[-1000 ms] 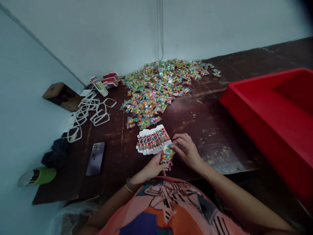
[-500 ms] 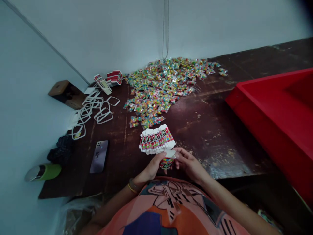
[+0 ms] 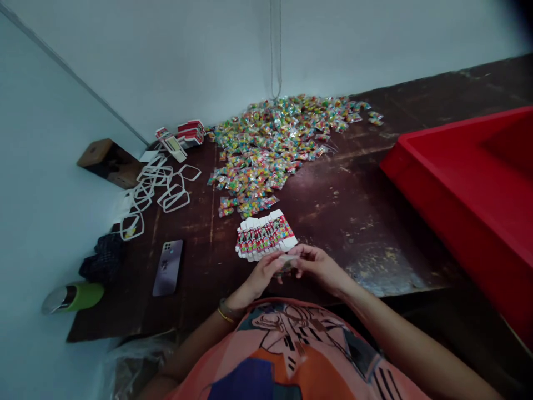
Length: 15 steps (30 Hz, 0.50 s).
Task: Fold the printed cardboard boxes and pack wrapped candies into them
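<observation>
A worn dark wooden table (image 3: 353, 222) stands in a corner of pale, dimly lit walls (image 3: 166, 55).

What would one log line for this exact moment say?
left hand: pinching small packet | right hand: pinching same packet | fanned cards: on table just beyond hands | candy pile: farther back

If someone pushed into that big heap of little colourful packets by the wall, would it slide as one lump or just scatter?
Probably scatter. The heap of packets is loose, with strays already lying apart at its edges. The wrappers look shiny, so they would likely slip over one another. Each packet looks small and thin, so probably light and easily flicked across the dark table.
</observation>
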Available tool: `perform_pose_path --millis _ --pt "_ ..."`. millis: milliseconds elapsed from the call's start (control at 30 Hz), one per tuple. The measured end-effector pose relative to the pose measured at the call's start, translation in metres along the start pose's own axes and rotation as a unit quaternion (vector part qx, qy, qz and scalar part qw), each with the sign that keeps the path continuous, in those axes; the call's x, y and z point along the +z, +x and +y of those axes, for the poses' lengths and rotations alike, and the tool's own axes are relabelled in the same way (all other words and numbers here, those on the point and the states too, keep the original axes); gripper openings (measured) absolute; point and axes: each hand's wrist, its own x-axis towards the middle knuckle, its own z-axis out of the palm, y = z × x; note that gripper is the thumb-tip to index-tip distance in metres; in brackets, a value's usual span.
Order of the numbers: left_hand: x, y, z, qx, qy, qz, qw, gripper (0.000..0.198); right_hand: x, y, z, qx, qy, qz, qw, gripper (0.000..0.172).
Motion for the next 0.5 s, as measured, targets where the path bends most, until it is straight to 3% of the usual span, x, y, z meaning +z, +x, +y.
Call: perform_pose_path --millis 133,267,367,500 --pt "0.000 0.005 0.007 0.032 0.098 -0.011 0.995 0.033 0.003 0.003 -0.010 -0.096 -0.198 -0.026 0.975 0.017" --pt "0.000 0.011 0.008 -0.031 0.014 0.063 0.997 0.030 0.008 -0.006 -0.026 -0.262 -0.380 -0.041 0.886 0.023" --pt "-0.004 0.013 0.009 -0.047 -0.021 0.055 0.997 0.030 0.006 -0.006 -0.027 -0.309 -0.403 -0.027 0.861 0.025" --pt "-0.010 0.014 0.010 -0.101 -0.053 0.030 0.993 0.038 -0.007 0.003 -0.013 -0.336 -0.414 0.039 0.845 0.020"
